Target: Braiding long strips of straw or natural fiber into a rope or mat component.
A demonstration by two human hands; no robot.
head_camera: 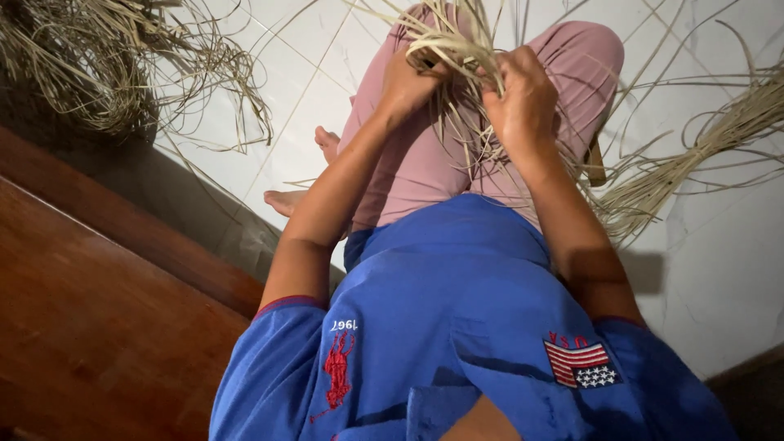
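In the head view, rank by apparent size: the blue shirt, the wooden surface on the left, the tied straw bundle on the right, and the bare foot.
1. blue shirt, though nearest the camera
2. wooden surface
3. tied straw bundle
4. bare foot, partly hidden

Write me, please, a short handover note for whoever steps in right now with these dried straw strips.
Left hand: closed on the bunch of pale straw strips held over the lap.
Right hand: also gripping the same bunch, close beside the left.
Loose ends hang down over the pink trousers.
More strips: a bundle on the white tiled floor at the right, a tangled heap at the upper left.
Done: strips gathered in both hands; no woven pattern can be made out.
Left: both floor piles lie untouched.
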